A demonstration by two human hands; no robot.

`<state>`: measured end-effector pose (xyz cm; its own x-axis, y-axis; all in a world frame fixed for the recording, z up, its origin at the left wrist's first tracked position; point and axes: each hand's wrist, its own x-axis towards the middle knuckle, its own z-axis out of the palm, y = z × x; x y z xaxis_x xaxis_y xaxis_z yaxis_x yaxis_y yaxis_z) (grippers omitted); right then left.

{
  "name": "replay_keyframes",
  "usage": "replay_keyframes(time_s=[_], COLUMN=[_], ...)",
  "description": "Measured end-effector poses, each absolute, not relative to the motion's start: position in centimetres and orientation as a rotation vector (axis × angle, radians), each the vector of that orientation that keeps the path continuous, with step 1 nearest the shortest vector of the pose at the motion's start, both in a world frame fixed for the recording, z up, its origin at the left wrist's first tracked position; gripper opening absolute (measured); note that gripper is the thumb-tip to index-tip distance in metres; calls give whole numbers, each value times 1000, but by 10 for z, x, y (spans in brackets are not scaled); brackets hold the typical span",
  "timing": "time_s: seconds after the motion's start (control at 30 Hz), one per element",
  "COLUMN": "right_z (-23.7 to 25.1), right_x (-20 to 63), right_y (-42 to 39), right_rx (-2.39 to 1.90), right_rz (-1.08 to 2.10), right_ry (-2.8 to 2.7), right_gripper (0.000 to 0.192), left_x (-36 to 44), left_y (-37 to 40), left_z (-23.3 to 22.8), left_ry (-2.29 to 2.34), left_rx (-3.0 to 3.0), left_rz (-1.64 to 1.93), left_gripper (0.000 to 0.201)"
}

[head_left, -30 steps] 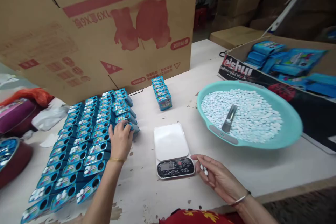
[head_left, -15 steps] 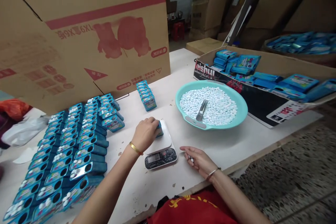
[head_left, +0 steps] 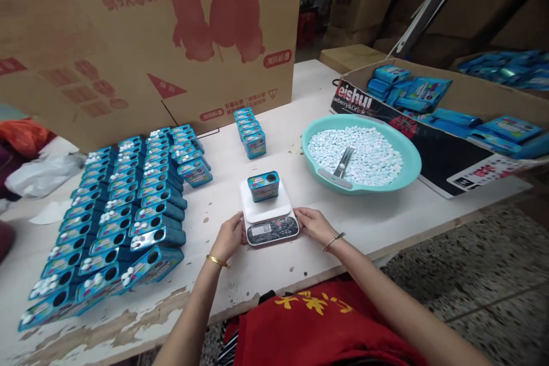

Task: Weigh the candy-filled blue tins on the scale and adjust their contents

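A white kitchen scale [head_left: 271,233] with a dark patterned front panel and a small display lies on the table. On its platform stands a blue tin [head_left: 264,189] with a round dark hole in the top. My left hand [head_left: 230,235] grips the left edge of the scale, its fingers partly hidden at the side. At the right edge, my right hand [head_left: 314,225] holds the scale with fingers curled in. Whether any white pellets are still inside that hand is hidden. A turquoise basin [head_left: 317,167] of white pellets, with a metal scoop [head_left: 343,162] on top, stands right of the scale.
Rows of blue tins [head_left: 124,200], several topped with white pellets, fill the left. A short row of tins [head_left: 251,132] stands behind the scale. A large cardboard box [head_left: 171,40] walls the back; an open carton [head_left: 386,120] of blue tins lies right.
My left hand has let go of the tin on the platform and moved down to the scale's left edge. My right hand has come to its right edge. The view has shifted.
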<state>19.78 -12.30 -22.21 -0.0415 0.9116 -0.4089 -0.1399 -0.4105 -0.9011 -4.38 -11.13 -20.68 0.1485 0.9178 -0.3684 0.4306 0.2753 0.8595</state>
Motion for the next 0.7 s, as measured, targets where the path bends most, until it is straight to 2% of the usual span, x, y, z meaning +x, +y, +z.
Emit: replay_keyframes(time_s=[0.2, 0.47, 0.6, 0.7], right_z=[-220, -222, -213, -200], right_x=[196, 197, 207, 206], right_y=[-136, -146, -147, -149], right_rx=[-1416, -1384, -1352, -1263], right_rz=[1581, 1741, 1785, 1876], right_ry=[-953, -900, -779, -659], right_gripper=[37, 43, 39, 35], left_x=[-49, -59, -59, -54], left_y=[-138, -177, -179, -166], left_z=[-207, -211, -195, -177], left_ry=[1409, 1469, 1617, 1663], left_rx=[1255, 1323, 1431, 1615], left_rz=[603, 684, 836, 972], left_gripper=[37, 40, 41, 52])
